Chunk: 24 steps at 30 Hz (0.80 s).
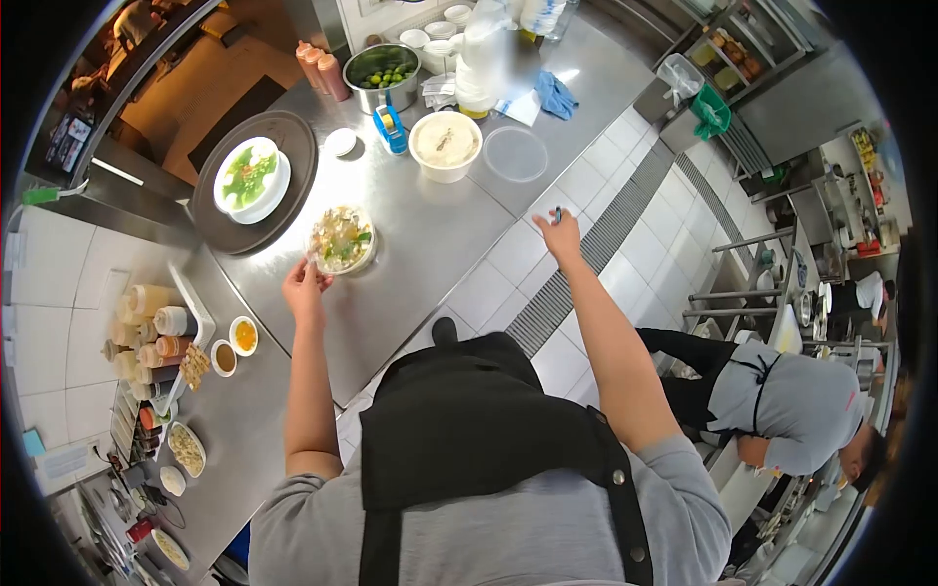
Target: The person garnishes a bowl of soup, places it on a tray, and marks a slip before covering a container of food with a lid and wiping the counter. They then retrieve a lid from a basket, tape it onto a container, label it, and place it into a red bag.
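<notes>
The steel counter (430, 234) runs from the lower left of the frame to the top, and on it, at upper left, lies a brown tray (302, 156) bearing a white dish (273, 201). The pot (360, 99) and the tub (430, 170) stand at upper centre. Left of centre, just beside the tray, is the bowl (365, 260), full of loose mixed food; a clear lid (515, 154) lies apart from it, near the tub. I judge the bowl light, its wall thin and a little springy, perhaps slick if wet, so a hard one-sided squeeze could bend it and spill food; I would hold it under the rim from opposite sides. My left hand (307, 293) has its fingers drawn together at the bowl's lower-left edge; whether they pinch the rim I cannot tell. My right hand (562, 238) hangs at centre right, fingers loosely curled by a small dark thing (558, 215); held or worn, I cannot tell.
</notes>
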### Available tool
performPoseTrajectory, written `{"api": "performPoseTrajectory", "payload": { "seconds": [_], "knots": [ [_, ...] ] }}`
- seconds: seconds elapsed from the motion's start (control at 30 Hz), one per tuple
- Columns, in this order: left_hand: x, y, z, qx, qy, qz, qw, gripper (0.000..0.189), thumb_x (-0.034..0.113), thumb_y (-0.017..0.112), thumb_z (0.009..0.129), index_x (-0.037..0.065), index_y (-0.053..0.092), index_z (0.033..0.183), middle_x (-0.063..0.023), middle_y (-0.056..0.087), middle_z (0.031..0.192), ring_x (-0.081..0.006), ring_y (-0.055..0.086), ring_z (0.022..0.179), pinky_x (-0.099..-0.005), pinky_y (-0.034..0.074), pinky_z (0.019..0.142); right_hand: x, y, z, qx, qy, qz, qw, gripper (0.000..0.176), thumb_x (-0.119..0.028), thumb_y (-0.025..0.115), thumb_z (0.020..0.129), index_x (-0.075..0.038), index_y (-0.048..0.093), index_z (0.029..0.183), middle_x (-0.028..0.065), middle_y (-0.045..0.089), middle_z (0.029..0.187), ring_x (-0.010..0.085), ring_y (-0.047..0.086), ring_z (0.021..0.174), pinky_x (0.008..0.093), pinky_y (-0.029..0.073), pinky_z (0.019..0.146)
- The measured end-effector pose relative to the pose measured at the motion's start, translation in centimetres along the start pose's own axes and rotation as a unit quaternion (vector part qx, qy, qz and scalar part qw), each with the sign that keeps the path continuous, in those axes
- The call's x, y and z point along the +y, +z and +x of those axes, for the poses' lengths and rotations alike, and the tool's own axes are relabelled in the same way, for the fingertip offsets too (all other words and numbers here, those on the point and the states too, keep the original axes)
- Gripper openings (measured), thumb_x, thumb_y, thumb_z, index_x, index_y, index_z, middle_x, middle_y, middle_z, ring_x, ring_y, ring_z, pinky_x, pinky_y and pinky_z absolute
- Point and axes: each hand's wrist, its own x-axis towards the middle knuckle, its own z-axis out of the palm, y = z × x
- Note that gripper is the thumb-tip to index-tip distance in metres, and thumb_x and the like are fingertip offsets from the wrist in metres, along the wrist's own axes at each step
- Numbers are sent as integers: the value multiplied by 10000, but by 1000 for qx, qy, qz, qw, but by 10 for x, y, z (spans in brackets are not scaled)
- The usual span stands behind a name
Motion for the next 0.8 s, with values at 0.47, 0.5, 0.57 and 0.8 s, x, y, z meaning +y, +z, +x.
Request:
{"api": "performPoseTrajectory", "payload": {
  "seconds": [0.47,0.5,0.57,0.8],
  "knots": [
    [7,87,-30,72,-68,-61,993,388,143,596,1012,40,588,1387,-26,634,790,-118,633,664,-256,581,630,65,12,150,61,156,445,880,158,-139,673,935,-54,604,1049,57,589,793,96,423,493,257,340,395],
    [1,90,-29,87,-65,-69,992,389,146,593,1014,47,588,1390,-25,631,785,-116,630,663,-255,580,628,61,-6,159,49,92,399,911,177,-166,677,949,-34,647,1063,40,584,752,82,420,498,251,339,395],
    [-3,93,-29,114,-68,-76,988,384,150,587,1017,62,594,1391,-27,630,811,-106,621,654,-241,563,608,7,-45,175,-41,6,458,888,156,-165,669,974,-36,673,1062,-7,566,710,33,403,502,206,276,408],
    [17,108,-29,289,-1,3,957,404,192,592,1023,75,546,1407,-52,624,1080,-127,631,852,-277,534,736,-259,-74,86,-306,-379,335,806,110,20,664,917,-54,714,982,-3,599,867,65,505,677,207,386,568]
  ]
}}
